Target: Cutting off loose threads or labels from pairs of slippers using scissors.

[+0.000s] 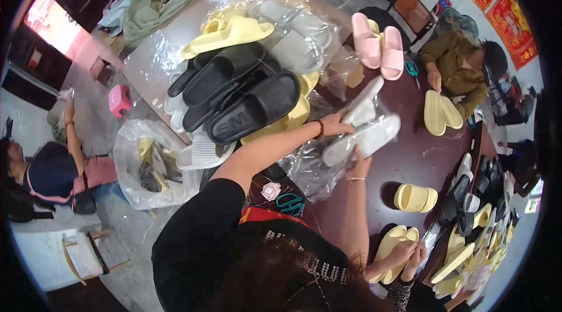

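Note:
Over the table I hold a pair of pale grey slippers (374, 136), one sole showing toward me, with clear plastic film close by them. My left hand (336, 124), a dark band on its wrist, is closed at the near left edge of the pair. From below, my right hand (358, 165) grips the nearer slipper, its fingers partly hidden. Beside my left forearm rises a pile of black slippers (254, 104), with yellow slippers (228, 36) and bagged grey slippers (301, 43) behind it. Teal-handled scissors (290, 204) and a pink flower ornament (271, 191) lie near my body.
Pink slippers (380, 45) stand on the dark red table (404, 163). Across it, a person (462, 72) holds yellow slippers (443, 114). A co-worker's hands (407, 256) handle another yellow pair at lower right. Many slippers (480, 218) crowd the right; a plastic bag (155, 165) is left.

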### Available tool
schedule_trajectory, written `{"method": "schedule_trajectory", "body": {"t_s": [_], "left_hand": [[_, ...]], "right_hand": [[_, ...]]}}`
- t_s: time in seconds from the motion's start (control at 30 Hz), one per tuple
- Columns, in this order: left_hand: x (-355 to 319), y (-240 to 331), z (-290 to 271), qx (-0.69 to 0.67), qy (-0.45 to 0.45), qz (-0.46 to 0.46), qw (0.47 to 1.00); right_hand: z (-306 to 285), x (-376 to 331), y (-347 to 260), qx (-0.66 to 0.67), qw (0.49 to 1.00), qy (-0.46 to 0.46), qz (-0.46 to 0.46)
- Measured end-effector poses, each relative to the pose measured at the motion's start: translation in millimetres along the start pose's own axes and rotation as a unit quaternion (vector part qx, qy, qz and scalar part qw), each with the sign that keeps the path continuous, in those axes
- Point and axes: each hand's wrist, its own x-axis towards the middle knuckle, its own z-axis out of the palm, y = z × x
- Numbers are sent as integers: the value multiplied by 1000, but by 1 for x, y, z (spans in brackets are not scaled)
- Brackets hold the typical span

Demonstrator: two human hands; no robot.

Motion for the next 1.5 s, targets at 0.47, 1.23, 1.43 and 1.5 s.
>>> {"method": "schedule_trajectory", "body": {"t_s": [0.47, 1.23, 1.43, 1.5], "left_hand": [[-28, 76, -285, -425, 351, -19, 834], [-172, 2, -249, 390, 346, -5, 854], [-197, 90, -207, 115, 301, 15, 947], [-206, 127, -151, 14, 268, 85, 959]], "right_hand": [[313, 44, -126, -388, 644, -258, -607], [210, -59, -18, -370, 831, -415, -25], [139, -25, -107, -280, 879, -386, -8], [99, -27, -133, -236, 900, -365, 23]]}}
